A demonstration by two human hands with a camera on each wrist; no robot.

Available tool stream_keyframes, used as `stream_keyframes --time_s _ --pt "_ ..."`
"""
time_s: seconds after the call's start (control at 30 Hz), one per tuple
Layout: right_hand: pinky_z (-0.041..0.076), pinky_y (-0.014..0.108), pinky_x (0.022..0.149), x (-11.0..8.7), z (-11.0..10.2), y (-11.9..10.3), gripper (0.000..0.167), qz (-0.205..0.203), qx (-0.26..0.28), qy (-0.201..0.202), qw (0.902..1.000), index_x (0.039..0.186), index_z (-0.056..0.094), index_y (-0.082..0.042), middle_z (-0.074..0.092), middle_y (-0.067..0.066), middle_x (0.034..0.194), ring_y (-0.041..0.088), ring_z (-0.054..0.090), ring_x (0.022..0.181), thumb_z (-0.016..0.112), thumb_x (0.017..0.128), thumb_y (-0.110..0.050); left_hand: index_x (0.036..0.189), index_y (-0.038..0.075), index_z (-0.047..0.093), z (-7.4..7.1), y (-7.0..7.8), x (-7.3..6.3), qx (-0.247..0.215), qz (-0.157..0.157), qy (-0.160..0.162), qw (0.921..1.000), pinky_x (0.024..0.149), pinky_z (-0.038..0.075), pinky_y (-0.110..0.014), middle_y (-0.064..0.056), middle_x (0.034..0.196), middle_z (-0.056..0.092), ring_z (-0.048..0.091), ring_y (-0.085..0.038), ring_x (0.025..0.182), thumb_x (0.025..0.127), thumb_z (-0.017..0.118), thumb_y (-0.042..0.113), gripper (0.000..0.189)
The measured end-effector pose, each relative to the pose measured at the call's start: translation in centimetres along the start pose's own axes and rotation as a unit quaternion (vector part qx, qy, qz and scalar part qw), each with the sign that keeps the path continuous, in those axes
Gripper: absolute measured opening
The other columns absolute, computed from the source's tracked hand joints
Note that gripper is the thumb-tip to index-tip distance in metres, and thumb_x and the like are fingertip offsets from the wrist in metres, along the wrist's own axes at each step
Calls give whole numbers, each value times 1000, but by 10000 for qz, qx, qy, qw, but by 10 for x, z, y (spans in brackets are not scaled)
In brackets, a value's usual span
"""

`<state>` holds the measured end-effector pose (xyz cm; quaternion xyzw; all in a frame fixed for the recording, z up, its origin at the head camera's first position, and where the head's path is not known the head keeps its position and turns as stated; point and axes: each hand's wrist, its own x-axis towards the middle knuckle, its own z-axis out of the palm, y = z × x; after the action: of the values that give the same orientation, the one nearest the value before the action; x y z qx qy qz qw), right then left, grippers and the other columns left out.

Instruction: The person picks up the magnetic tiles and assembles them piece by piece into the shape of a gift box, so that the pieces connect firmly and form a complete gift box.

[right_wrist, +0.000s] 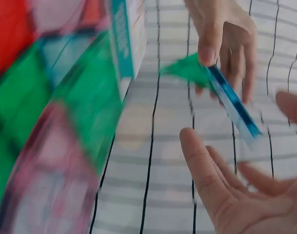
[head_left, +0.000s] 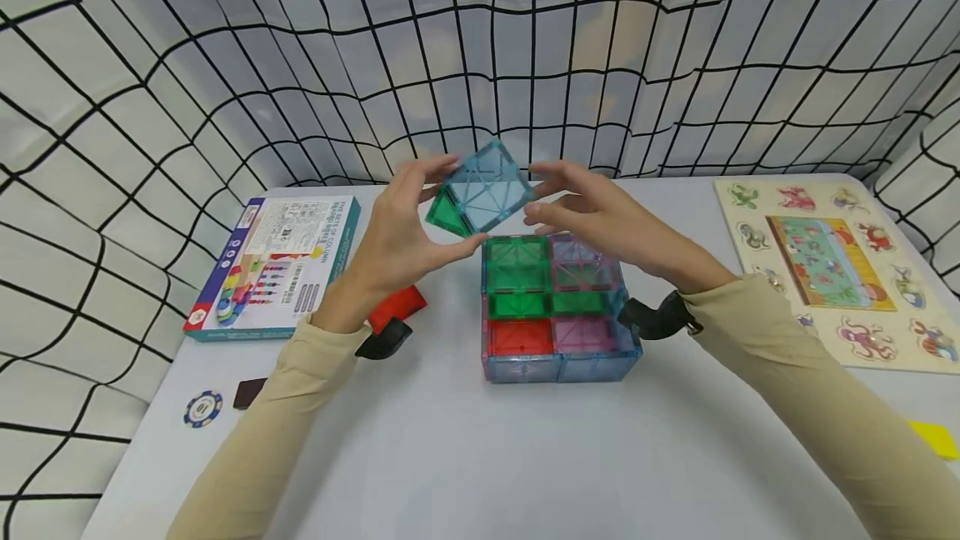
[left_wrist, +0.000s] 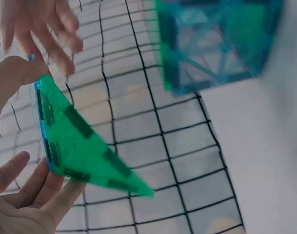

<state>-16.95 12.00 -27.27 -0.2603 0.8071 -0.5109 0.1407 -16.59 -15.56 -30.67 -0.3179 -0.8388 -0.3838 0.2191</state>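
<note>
As both hands (head_left: 397, 232) (head_left: 596, 207) flank it, the blue tile (head_left: 491, 188) is tilted.

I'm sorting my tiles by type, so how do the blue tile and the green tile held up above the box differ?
Shape: the blue tile is square; the green tile is triangular.
Colour: the blue tile is pale and see-through; the green tile is a deeper colour.
Position: in the head view, the blue tile is in front; the green tile pokes out behind it.
Both are held by the left hand.
</note>
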Motion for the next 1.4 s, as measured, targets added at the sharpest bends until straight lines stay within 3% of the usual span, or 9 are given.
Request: stream_keyframes --time_s 0.13,0.23,0.57,0.73,0.83,0.93,1.17,1.3,1.4 --pt "57 53 98 9 8 -14 58 167 876 -81 9960 159 33 -2 58 19 141 35 71 112 58 108 -13 144 -10 47 3 15 1 -177 715 -86 9972 106 54 -44 -24 140 53 55 -32 129 74 95 7 87" --pt "61 55 88 10 14 -17 53 104 1491 -137 9887 156 35 0 58 24 139 38 70 111 54 107 -3 143 -11 47 5 20 1 -253 966 -48 9950 105 54 -39 -24 139 54 55 -31 127 73 96 7 87" --pt "61 50 90 2 25 -21 48 35 1857 -47 9826 153 36 -4 59 22 138 39 69 115 52 108 -5 143 -9 48 3 29 -9 -214 1095 15 9938 105 54 -35 -23 142 51 50 -31 132 74 96 7 85" --pt "60 49 92 -2 27 -23 58 131 1924 -187 9811 161 29 -6 62 23 136 37 72 110 53 108 -6 145 -7 47 -6 35 -21 -63 1032 -91 9946 103 54 -37 -22 144 51 49 -31 133 72 98 10 91" --pt "58 49 97 -5 23 -20 61 287 1608 -143 9865 163 27 -8 64 20 135 33 73 109 54 109 -11 149 -6 44 -8 28 -31 -180 830 -312 9959 105 52 -40 -21 146 50 49 -32 134 68 101 13 100" --pt "54 51 104 -11 19 -15 62 454 1284 -58 9907 164 26 -9 63 15 138 29 68 118 55 109 -15 151 -4 41 -5 20 -42 -421 400 -495 9971 106 51 -43 -18 149 48 50 -31 133 68 101 12 104" --pt "50 64 104 -32 20 1 56 501 848 87 9951 158 41 -23 49 9 154 37 50 141 60 106 -11 152 3 44 11 20 -62 -779 -673 -861 9910 104 53 -42 -11 146 51 53 -23 131 84 90 13 83" --pt "38 65 115 -45 25 9 56 498 606 218 9967 157 44 -22 42 3 161 37 32 154 63 105 -11 145 3 55 18 37 -67 -1435 -1230 -1140 9753 97 56 -37 -8 130 64 62 -21 115 89 85 14 65" --pt "39 57 118 -52 31 12 60 391 802 273 9956 159 39 -16 36 3 165 31 30 155 63 104 -9 135 4 64 23 50 -65 -2169 -1998 -1233 9475 90 58 -38 -7 113 72 69 -28 100 97 77 18 43"
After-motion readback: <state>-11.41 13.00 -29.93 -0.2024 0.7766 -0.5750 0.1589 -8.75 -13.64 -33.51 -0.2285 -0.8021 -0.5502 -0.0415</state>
